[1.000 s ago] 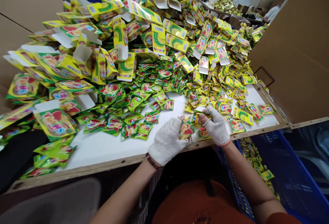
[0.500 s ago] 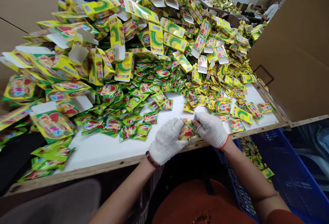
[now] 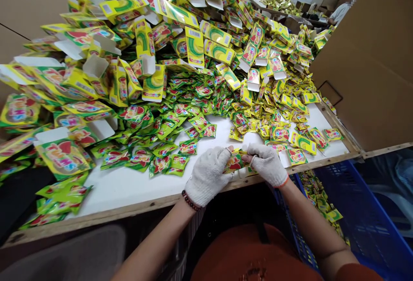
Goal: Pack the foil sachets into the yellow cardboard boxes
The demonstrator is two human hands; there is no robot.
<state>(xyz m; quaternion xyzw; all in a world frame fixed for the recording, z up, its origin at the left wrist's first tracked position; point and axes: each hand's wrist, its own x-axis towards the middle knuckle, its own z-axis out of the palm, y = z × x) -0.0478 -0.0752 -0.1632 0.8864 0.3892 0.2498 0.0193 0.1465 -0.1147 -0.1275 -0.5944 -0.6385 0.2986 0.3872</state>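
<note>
Near the front edge of the white tabletop (image 3: 119, 186), my left hand (image 3: 208, 173), in a white knit glove, grips a small yellow-green printed box (image 3: 234, 162) by its left side. My right hand (image 3: 267, 163), gloved too, has its thumb and fingers closed at the box's right end. Part of the box is covered by the fingers, so I cannot tell whether that end is folded down. Green foil packets (image 3: 161, 156) lie just left of my hands. Smaller yellow packets (image 3: 254, 126) lie beyond them, and finished-looking small boxes (image 3: 297, 156) lie to the right.
A tall heap of yellow cartons (image 3: 193, 44), many with flaps up, fills the back. A blue crate (image 3: 358, 212) with small boxes stands below the table at right. Cardboard (image 3: 371, 66) rises on the right. A wooden rim (image 3: 135, 209) edges the table. Another person (image 3: 340, 12) is far back.
My right hand has shifted slightly right along the box, and its fingers have curled more at the end. My left hand keeps its hold.
</note>
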